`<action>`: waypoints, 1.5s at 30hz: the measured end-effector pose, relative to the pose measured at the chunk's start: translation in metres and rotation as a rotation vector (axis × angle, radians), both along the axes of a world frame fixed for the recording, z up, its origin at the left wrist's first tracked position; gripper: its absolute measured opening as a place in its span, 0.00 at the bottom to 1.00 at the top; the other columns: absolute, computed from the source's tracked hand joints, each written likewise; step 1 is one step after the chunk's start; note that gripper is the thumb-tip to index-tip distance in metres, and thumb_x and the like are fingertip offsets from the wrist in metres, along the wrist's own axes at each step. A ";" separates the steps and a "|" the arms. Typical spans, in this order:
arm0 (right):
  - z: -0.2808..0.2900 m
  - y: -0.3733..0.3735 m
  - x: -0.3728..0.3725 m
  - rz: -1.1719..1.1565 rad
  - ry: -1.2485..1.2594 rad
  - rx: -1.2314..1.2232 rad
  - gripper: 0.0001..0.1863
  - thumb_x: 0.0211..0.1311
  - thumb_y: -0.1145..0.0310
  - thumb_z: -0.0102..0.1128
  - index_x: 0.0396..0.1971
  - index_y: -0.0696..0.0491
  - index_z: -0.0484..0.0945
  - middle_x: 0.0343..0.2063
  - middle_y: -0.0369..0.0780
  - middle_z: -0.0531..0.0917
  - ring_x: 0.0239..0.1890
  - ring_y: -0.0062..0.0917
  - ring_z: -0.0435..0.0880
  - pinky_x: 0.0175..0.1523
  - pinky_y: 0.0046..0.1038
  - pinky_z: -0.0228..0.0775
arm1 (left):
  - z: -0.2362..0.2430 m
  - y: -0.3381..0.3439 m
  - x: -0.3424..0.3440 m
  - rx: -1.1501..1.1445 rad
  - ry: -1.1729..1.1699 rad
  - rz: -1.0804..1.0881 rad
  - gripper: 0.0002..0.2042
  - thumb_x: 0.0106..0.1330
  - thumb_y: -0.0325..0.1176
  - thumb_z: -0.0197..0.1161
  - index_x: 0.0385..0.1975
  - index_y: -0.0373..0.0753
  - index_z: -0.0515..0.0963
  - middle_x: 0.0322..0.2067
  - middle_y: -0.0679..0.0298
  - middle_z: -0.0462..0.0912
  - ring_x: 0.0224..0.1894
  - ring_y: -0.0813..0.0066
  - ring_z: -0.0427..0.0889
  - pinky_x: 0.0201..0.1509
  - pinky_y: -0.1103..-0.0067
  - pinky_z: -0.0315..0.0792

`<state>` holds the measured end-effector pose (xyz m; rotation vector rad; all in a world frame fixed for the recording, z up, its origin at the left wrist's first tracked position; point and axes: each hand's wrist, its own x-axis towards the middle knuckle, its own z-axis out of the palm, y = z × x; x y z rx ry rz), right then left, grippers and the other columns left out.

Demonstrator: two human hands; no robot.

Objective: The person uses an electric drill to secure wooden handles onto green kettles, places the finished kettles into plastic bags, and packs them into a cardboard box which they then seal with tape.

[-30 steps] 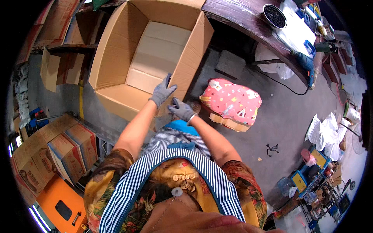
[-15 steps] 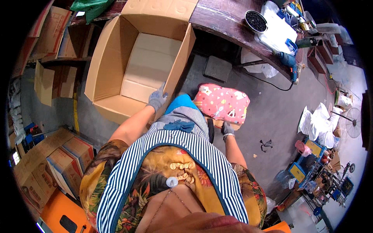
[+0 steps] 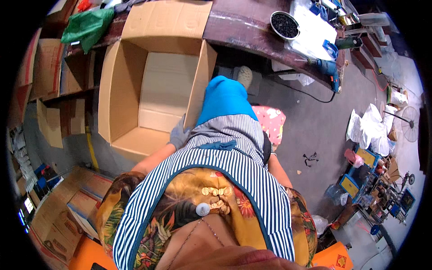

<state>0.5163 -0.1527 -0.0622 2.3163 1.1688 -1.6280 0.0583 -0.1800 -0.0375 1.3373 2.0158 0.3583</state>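
Brown cardboard box (image 3: 164, 90) stands open at the edge of the worktop (image 3: 240, 33)

Its mouth faces up toward the person, and its long axis runs away from them toward the worktop, with only a slight slant. The far flap (image 3: 166, 19) is folded outward and lies over the worktop's edge, pointing away from the body. The box is ahead of the person and to their left, beside the bright blue cloth (image 3: 227, 101) below the striped apron (image 3: 211, 161).

Plain tan walls flare outward around a paler, greyish-beige bottom crossed by a faint seam. The left wall is partly shaded; the right one shows as a narrow slanting strip.

The hands are well apart. The left hand (image 3: 179, 135), in a grey glove, is at the box's near right corner, its fingers pointing up along the wall; whether they grip the cardboard cannot be told. The right hand is hidden behind the person's hip, so its hold cannot be told; the right forearm (image 3: 279, 170) reaches down near a pink patterned cushion (image 3: 272, 120).
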 end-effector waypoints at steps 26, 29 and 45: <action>-0.177 0.407 0.029 0.249 0.041 -0.081 0.24 0.66 0.47 0.51 0.44 0.53 0.82 0.40 0.50 0.83 0.46 0.47 0.80 0.46 0.43 0.73 | 0.030 0.284 0.021 -0.264 -0.027 0.550 0.24 0.60 0.39 0.68 0.55 0.34 0.76 0.43 0.47 0.85 0.46 0.55 0.85 0.50 0.67 0.77; -0.200 0.424 0.026 0.265 0.039 -0.101 0.25 0.66 0.46 0.51 0.44 0.53 0.82 0.41 0.51 0.83 0.47 0.47 0.80 0.47 0.44 0.73 | 0.027 0.275 0.027 -0.281 0.002 0.596 0.24 0.61 0.39 0.68 0.55 0.34 0.76 0.44 0.47 0.85 0.46 0.56 0.85 0.51 0.68 0.77; -0.224 0.396 0.099 0.295 0.037 0.001 0.28 0.64 0.43 0.50 0.44 0.54 0.84 0.44 0.52 0.83 0.51 0.49 0.79 0.50 0.45 0.72 | 0.037 0.278 0.037 -0.215 0.037 0.636 0.31 0.55 0.45 0.72 0.56 0.33 0.75 0.47 0.52 0.85 0.49 0.60 0.84 0.54 0.68 0.76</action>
